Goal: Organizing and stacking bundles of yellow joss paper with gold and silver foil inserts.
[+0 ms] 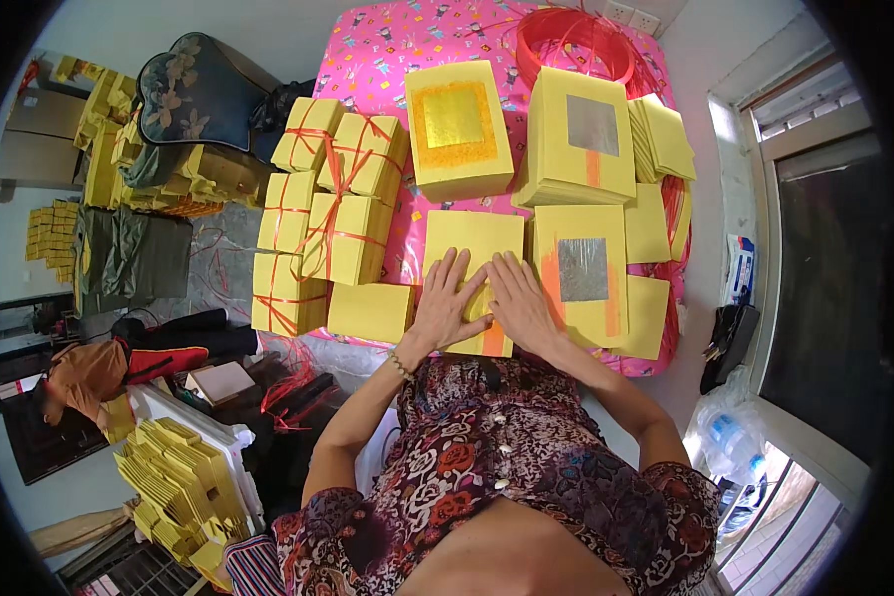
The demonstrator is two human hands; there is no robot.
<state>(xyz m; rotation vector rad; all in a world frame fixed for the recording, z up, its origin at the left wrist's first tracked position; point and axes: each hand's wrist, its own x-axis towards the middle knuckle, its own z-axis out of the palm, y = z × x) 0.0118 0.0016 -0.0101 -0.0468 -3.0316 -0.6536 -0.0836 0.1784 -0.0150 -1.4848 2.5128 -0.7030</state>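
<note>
My left hand (441,310) and my right hand (523,306) lie flat, fingers stretched out, on a sheet or stack of yellow paper (474,230) at the table's near edge. The hands are close together, with the left thumb reaching toward the right hand. An orange patch shows on the paper below them. Just right of my right hand is a yellow paper stack with a silver square (582,269) and orange streaks. Left of my left hand lies a plain yellow block (370,312). What the palms cover is hidden.
Bundles tied with red string (346,238) stand at the left. Farther back are a stack with a gold square (454,127), another with a silver square (593,126), and a red basket (576,45) on the pink tablecloth (368,50). Another person (89,382) works at far left.
</note>
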